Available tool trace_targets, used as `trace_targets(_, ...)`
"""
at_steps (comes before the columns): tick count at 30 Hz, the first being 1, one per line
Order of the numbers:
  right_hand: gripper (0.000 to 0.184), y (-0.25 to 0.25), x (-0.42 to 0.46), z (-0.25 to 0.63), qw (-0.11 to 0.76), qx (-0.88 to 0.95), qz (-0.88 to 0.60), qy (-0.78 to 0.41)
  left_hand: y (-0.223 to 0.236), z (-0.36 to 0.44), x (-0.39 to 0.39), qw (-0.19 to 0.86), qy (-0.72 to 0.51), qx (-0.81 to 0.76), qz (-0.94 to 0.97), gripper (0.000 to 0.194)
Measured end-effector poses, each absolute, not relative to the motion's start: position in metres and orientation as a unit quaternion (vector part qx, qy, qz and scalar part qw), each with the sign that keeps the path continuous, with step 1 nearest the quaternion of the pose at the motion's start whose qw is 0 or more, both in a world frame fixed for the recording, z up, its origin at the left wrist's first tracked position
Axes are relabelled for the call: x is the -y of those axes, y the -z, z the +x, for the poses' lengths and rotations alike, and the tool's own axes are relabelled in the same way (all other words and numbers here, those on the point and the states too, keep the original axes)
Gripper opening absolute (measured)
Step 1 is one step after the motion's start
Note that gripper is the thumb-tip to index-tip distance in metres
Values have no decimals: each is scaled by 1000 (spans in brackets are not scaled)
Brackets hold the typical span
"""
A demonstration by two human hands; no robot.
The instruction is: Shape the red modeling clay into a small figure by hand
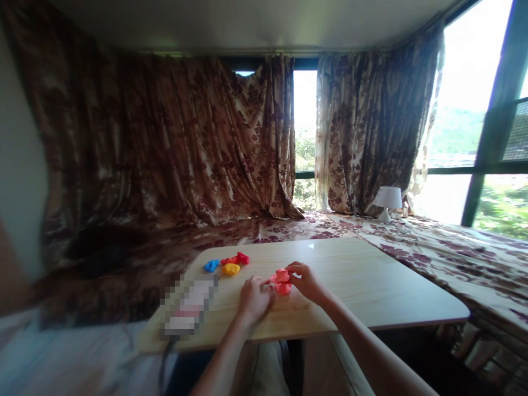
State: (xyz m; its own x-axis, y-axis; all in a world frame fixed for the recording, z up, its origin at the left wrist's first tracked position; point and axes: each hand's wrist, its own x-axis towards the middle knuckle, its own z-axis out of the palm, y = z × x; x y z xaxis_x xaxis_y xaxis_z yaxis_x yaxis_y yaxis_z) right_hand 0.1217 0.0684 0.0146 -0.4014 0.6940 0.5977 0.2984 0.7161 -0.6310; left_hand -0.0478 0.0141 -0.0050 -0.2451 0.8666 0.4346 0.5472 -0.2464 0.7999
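Observation:
A coral-pink piece (282, 276) of soft-looking material, like modelling clay, lies on the table between my hands. Several rounded lobes make it up, a bit like a flower; its exact kind is hard to make out. From the left, my left hand (254, 300) rests at the table with its fingertips against the piece's edge. On the other side my right hand (304, 279) pinches the upper right lobe between thumb and fingers. Farther back lie a blue lump (211, 266), a yellow lump (231, 269) and a red lump (236, 258), close together.
The light wooden table (371, 291) has rounded corners. A blurred-out flat object (190, 308) with a dark cord (164, 363) lies at its left edge. Beyond are a floral-covered ledge (412, 242), a white lamp (388, 199) and patterned curtains (206, 137).

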Motion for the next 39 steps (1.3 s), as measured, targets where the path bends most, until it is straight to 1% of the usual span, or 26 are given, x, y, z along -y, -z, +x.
trace_targets(3,16,-7,-68,124,459,795,-322,-231,10,-47,-5,86,-469,-599,644,19)
trace_targets(7,15,-2,-68,126,460,785,-338,-242,5,-36,9,46,-425,-562,708,21)
trace_targets(13,14,-3,-69,128,446,789,-351,-234,-3,-24,18,77,-409,-545,728,21)
trace_targets(18,12,-9,-72,127,410,821,-338,-209,-2,-25,21,66,-395,-544,737,23)
trace_targets(20,18,-11,-74,125,410,814,-354,-211,0,-26,21,68,-404,-538,737,23)
trace_targets(22,26,-13,-75,122,410,805,-364,-228,1,-26,20,66,-408,-535,737,23)
trace_targets(25,32,-17,-75,119,387,795,-366,-290,1,-24,20,55,-400,-537,741,23)
trace_targets(27,33,-20,-74,119,371,787,-376,-320,0,-23,21,53,-395,-540,741,23)
trace_targets(29,30,-22,-73,122,369,788,-376,-320,1,-24,22,63,-400,-537,740,23)
trace_targets(32,21,-19,-72,130,391,801,-358,-278,2,-30,25,96,-429,-524,730,26)
trace_targets(34,17,-13,-72,133,422,798,-355,-245,2,-38,24,97,-454,-526,713,31)
trace_targets(36,16,-4,-72,133,449,783,-355,-245,1,-45,19,54,-484,-548,680,26)
trace_targets(39,22,8,-72,129,515,729,-362,-271,-3,-47,7,-27,-525,-547,652,21)
